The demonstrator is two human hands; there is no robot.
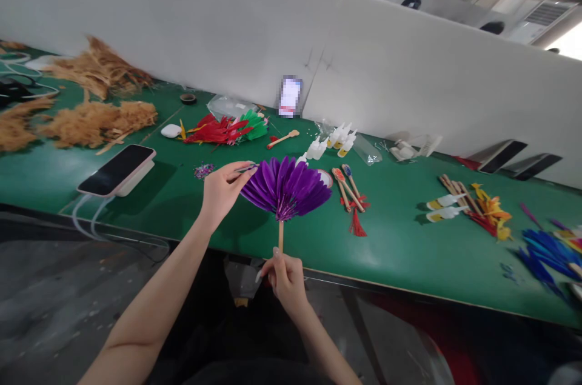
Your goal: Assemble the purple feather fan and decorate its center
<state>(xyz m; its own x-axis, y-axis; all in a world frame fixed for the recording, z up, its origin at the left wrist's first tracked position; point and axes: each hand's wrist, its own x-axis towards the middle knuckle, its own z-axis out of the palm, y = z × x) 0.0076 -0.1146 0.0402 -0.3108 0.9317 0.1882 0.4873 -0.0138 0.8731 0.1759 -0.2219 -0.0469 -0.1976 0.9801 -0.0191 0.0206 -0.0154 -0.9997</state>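
Observation:
A purple feather fan (287, 186) on a thin wooden stick (280, 237) is held upright over the near edge of the green table (400, 245). My right hand (284, 276) is closed around the bottom of the stick. My left hand (222, 188) is closed in a pinch on a thin metal tool, perhaps tweezers (248, 168), whose tip touches the fan's upper left feathers.
On the table lie a phone on a white stand (117, 170), brown feather heaps (97, 121), red and green feathers (225, 128), small glue bottles (336, 137), wooden sticks with red tassels (349, 188), orange feathers (488, 212) and blue feathers (545, 254). A white partition (227, 27) stands behind.

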